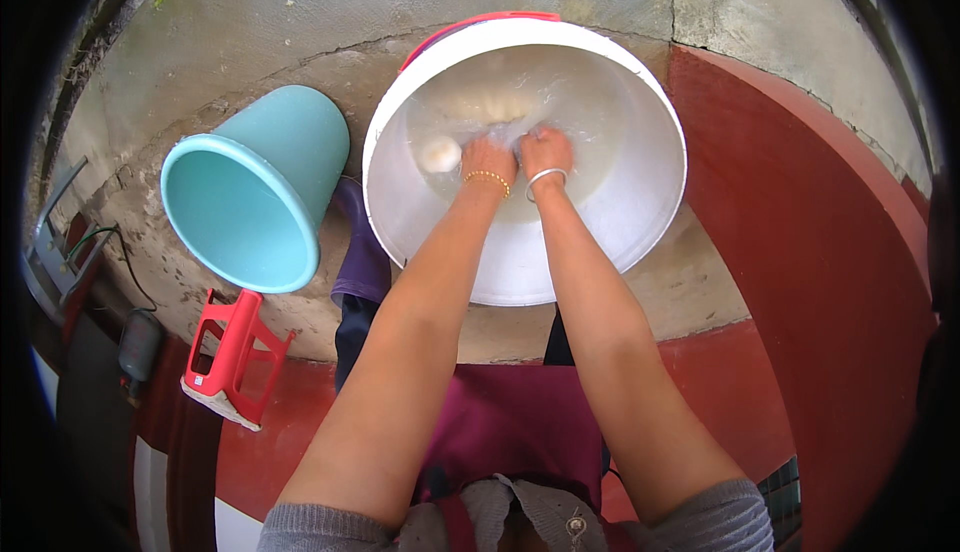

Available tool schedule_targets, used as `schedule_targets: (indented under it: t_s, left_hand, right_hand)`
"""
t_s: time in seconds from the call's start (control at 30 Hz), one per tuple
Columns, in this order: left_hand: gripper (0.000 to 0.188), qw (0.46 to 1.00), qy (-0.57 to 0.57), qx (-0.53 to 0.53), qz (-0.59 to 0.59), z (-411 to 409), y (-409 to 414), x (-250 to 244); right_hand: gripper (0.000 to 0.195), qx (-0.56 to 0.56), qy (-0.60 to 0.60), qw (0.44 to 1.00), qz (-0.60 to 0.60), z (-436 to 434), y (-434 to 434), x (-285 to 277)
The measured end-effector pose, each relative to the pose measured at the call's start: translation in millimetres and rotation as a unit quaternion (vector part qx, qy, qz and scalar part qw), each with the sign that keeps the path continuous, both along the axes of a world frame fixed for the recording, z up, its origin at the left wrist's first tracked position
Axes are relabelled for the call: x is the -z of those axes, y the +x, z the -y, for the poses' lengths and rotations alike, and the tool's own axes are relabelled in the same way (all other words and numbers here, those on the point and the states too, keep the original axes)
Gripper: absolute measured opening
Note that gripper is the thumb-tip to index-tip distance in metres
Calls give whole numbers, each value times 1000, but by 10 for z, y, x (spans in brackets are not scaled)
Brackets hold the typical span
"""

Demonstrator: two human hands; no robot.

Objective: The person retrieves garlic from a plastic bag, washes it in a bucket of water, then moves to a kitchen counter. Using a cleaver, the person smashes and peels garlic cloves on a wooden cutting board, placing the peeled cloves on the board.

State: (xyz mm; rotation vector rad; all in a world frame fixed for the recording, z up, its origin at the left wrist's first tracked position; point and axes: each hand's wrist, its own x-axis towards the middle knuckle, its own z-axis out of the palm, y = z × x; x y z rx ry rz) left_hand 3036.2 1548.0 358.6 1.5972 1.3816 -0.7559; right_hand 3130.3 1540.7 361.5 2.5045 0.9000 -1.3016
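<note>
A large white tub (525, 282) stands before me with cloudy water in it. My left hand (489, 158), with a gold beaded bracelet at the wrist, is partly in the water near the middle. Close beside it on the right is my right hand (546, 153), with a silver bangle, its fingers curled. Splashing water and blur hide the fingertips, so what they hold cannot be told. A round whitish object (439, 154) floats just left of my left hand. Beyond both hands a pale, blurred mass (487, 104) lies in the water.
A light blue plastic bucket (289, 132) lies tilted left of the tub. Below it, a red plastic stool (232, 349) rests on its side. Something red (480, 21) shows behind the tub's far rim. A red-painted wall or ledge (795, 214) curves along the right.
</note>
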Motion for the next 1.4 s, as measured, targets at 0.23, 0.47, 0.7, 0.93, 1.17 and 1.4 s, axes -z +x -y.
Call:
schedule_targets:
  t_s: [0.23, 0.47, 0.7, 0.93, 1.17, 1.4]
  left_hand:
    - [53, 975, -221, -28, -23, -277, -16, -45]
    - [94, 929, 224, -211, 206, 174, -381, -1048]
    - [84, 837, 119, -368, 388, -21, -274, -1493]
    - [48, 878, 233, -316, 274, 34, -450, -1763]
    - [54, 822, 51, -252, 508, 117, -542, -3342]
    - [89, 606, -203, -501, 583, -183, -954, -3332]
  right_hand:
    - [23, -167, -45, 984, -29, 241, 184, 445]
    - [26, 313, 285, 839, -341, 456, 99, -2719]
    - [33, 395, 362, 629, -563, 636, 355, -4279]
    - [15, 555, 356, 707, -256, 812, 288, -2922]
    - [50, 619, 69, 550, -557, 319, 6, -2085]
    - [43, 586, 74, 428, -684, 586, -42, -2738]
